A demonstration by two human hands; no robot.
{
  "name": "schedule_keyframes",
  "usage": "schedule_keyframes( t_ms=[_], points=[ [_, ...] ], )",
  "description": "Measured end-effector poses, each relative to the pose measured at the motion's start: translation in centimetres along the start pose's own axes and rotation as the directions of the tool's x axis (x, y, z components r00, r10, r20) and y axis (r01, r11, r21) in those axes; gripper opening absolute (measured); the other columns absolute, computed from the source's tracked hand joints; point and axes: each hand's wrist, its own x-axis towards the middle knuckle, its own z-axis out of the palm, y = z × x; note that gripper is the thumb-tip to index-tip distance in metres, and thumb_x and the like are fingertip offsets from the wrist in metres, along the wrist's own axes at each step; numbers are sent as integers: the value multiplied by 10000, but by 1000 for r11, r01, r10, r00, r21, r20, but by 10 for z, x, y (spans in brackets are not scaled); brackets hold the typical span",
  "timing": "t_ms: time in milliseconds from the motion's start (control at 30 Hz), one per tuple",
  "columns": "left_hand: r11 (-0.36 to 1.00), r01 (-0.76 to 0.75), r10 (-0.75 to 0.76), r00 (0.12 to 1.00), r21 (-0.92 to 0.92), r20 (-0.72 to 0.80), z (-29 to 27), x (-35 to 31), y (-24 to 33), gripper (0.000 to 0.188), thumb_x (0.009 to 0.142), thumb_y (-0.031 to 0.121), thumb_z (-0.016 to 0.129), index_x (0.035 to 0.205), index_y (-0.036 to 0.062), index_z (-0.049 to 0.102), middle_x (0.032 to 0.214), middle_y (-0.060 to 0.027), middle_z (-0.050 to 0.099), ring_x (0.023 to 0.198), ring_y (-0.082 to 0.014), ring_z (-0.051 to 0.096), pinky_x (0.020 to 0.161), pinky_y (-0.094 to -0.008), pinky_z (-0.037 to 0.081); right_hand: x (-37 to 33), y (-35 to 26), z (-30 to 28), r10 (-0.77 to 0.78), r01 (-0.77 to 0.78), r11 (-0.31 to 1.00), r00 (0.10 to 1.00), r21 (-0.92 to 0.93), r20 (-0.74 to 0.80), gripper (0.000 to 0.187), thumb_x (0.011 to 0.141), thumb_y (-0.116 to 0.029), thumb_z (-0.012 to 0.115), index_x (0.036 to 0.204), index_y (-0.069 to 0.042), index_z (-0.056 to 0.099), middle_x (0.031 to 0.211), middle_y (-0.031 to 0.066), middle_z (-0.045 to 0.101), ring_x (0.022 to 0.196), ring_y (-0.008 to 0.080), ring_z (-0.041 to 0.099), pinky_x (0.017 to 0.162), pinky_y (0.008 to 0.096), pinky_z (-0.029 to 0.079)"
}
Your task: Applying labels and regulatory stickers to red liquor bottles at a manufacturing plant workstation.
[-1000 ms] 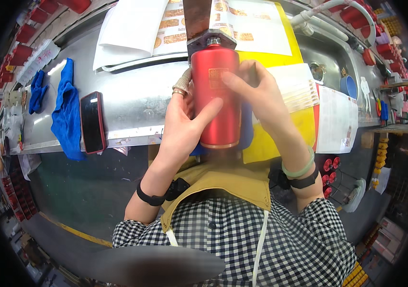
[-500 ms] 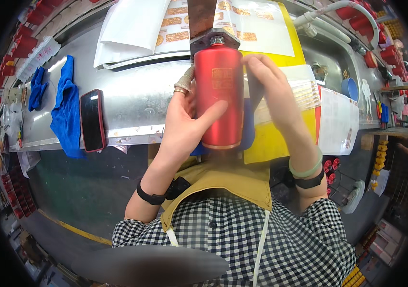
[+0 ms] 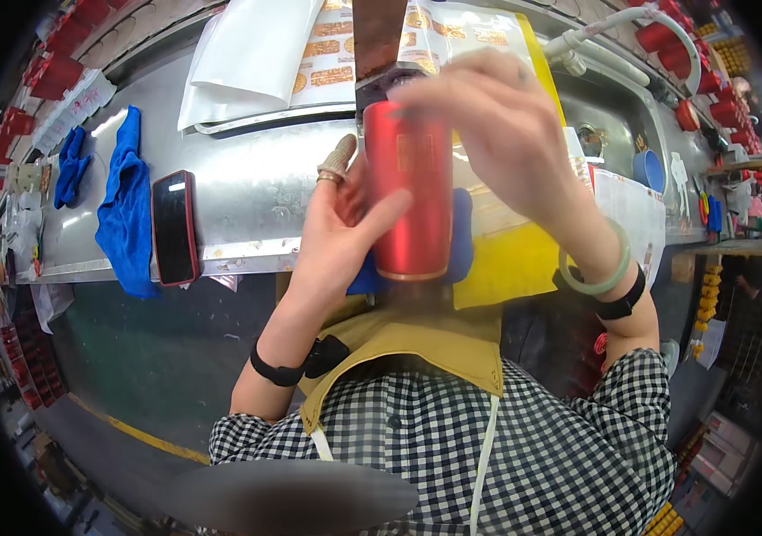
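Observation:
My left hand [image 3: 343, 223] grips a tall red metal bottle [image 3: 409, 192] upright in front of me, thumb across its side and a taped fingertip behind it. A dark cap [image 3: 379, 85] tops the bottle. My right hand [image 3: 501, 125] is raised beside the bottle's upper right, fingers spread and blurred, its fingertips close to the top; I cannot tell whether they touch it. A blue cloth [image 3: 461, 241] shows behind the bottle's base, lying on a yellow sheet [image 3: 510, 263].
A steel workbench [image 3: 247, 192] runs across. On it lie a black phone [image 3: 175, 228], a blue rag [image 3: 126, 214], a second blue rag [image 3: 68, 170], white sheets of gold labels [image 3: 327, 54], and a white hose [image 3: 631, 27]. Red parts line the far edges.
The bottle has come closer and higher in view. My right hand has lifted off the bottle's right side and moved up toward its top.

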Motion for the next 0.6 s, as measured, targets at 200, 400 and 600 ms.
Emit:
schedule_keyframes(
  t_ms=[200,400,600],
  points=[
    [996,-16,0,985,-89,-172,-18,0,3,691,1128,415,382,1600,-56,204,1620,-289,332,1536,-336,318,1286,-442,206,-58,-54,-18,-158,96,939,973,331,166,239,771,-137,730,1008,-146,762,1006,-28,745,837,159,663,764,327,568],
    [994,-48,32,985,-97,-169,-23,0,3,751,1126,504,282,1595,-73,180,1623,-303,313,1544,-342,297,1290,-443,190,-31,-18,-7,-68,68,998,998,-12,19,227,729,-139,708,954,-137,739,937,-33,721,799,150,618,710,319,496],
    [993,-80,59,974,-87,-218,-28,-3,9,757,1125,520,256,1594,-70,180,1620,-299,320,1544,-342,297,1290,-437,187,0,-46,6,-196,190,976,979,108,50,243,700,-207,671,930,-131,675,829,-27,605,849,164,566,712,327,490]
  ],
)
